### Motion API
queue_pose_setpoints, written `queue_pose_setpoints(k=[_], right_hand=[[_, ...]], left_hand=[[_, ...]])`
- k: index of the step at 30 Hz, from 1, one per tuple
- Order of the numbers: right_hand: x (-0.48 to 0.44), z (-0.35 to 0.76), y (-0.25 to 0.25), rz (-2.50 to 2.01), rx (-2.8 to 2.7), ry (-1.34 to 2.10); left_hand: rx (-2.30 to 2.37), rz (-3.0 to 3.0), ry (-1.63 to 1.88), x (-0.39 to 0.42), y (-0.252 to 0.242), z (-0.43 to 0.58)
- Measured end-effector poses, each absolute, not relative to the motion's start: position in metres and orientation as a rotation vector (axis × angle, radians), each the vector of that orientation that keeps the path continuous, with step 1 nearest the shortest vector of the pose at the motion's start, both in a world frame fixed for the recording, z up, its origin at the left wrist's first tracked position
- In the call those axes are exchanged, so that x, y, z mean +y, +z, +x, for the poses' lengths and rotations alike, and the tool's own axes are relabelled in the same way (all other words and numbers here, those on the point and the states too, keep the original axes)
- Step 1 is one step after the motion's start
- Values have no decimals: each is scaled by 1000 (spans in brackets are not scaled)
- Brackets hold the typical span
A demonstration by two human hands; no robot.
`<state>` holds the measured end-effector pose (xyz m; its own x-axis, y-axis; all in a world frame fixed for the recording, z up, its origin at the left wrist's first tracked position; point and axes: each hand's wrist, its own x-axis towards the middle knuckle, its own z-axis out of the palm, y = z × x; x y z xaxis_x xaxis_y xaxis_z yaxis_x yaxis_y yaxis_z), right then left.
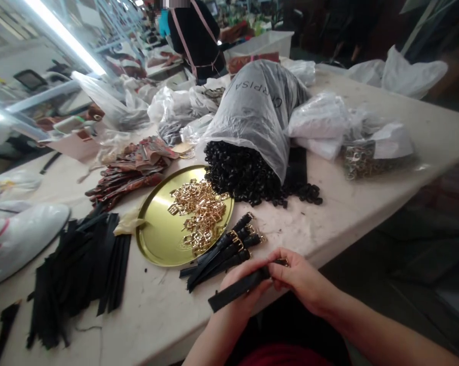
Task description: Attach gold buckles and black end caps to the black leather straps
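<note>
Head view: left hand [251, 299] and right hand [298, 274], each grip clamped on 1 black strap [235, 294].

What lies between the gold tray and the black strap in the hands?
A loose pile of black straps with gold-coloured buckles lies between the tray and the held strap; the head view shows it.

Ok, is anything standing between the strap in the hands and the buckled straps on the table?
Nothing visible does. The left hand and right hand both hold the black strap directly, and the buckled straps lie just beyond them; the gold tray sits on their far side.
</note>
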<state>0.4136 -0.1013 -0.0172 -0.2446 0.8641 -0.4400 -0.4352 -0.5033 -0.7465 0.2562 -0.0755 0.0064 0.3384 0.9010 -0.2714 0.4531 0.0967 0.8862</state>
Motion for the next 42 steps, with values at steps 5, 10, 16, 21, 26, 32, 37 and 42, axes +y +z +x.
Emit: queue_pose_setpoints(k=[5,10,16,21,26,32,37,42], right_hand=[[-67,421,-9,-1023,-858,2004],[-45,415,-17,-1031,-1016,2031],[-41,416,-25,-877,-932,2138],[-38,421,-15,-949,-1032,2037],[-47,415,-9,-967,-1119,2039],[-68,394,-5,-849,-921,2098],[-90,361,-7,-776,-626,2124],[-107,346,-1,-829,-706,1994]], left_hand=[[1278,1250,621,-64,10,250],[1375,1250,681,-63,7,246],[1316,1503,591,-53,15,244],[1432,1630,675,-58,12,238],[1248,1889,868,-68,9,227],[1169,1722,888,-80,16,207],[1111,1363,971,-97,14,200],[942,972,929,-113,20,187]])
